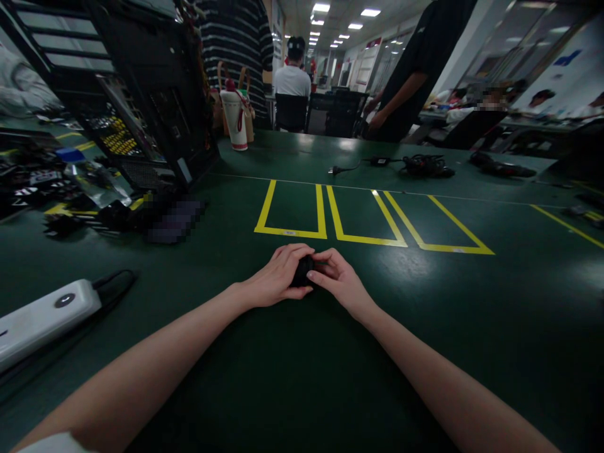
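Left hand (pixel 282 274) and right hand (pixel 340 278) clasp a black object (pixel 301 273); tape outlines (pixel 370 241) lie just beyond, a coiled power cord (pixel 426 166) farther back, a computer case (pixel 175 82) at left.

A small black object (pixel 302 273) is held at the green surface (pixel 302 371): the left grip (pixel 282 274) wraps its left side, and the right grip (pixel 340 278) clasps its right. Just beyond the black object, three yellow tape outlines (pixel 368 241) mark the surface; farther past it, to the right, lie bundled black cables (pixel 426 166). To its left is a white device (pixel 50 318); farther away on that side are a black computer case (pixel 155 94) and a blue-capped bottle (pixel 92 179).
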Demonstrator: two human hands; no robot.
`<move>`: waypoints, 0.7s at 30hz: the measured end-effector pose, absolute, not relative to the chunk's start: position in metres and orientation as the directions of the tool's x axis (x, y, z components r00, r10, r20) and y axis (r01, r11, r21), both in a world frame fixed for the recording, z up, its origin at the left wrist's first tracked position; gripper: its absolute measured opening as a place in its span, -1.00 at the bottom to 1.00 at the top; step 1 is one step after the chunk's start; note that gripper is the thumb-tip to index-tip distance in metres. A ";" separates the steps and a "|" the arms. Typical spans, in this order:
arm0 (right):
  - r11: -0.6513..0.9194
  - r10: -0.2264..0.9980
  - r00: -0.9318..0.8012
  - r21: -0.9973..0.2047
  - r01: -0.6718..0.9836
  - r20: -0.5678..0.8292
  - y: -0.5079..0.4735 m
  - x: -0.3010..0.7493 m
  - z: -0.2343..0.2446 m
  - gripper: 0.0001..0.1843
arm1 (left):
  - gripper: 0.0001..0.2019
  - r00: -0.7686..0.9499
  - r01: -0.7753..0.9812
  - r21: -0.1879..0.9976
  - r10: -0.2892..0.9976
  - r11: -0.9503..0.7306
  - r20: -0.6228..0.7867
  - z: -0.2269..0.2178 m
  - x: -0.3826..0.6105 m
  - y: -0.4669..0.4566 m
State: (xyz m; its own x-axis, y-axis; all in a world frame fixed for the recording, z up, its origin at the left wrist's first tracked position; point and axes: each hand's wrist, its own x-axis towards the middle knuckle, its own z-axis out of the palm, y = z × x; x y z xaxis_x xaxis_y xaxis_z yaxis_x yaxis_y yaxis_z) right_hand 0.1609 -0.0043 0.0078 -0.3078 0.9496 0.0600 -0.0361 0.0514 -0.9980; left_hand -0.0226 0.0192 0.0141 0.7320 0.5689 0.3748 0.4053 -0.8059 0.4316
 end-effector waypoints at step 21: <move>0.049 0.954 -0.298 -0.998 0.039 0.035 -0.004 0.162 0.009 -0.67 | -0.43 0.738 0.395 0.423 0.556 -0.815 0.382 0.016 -0.023 0.019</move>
State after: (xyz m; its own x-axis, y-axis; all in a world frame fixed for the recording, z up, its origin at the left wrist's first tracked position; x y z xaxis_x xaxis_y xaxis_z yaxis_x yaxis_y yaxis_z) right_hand 0.1624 -0.0039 0.0091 -0.2983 0.9538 0.0351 0.0386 0.0488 -0.9981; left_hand -0.0233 0.0189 0.0159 0.7385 0.5560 0.3815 0.3953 -0.8153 0.4230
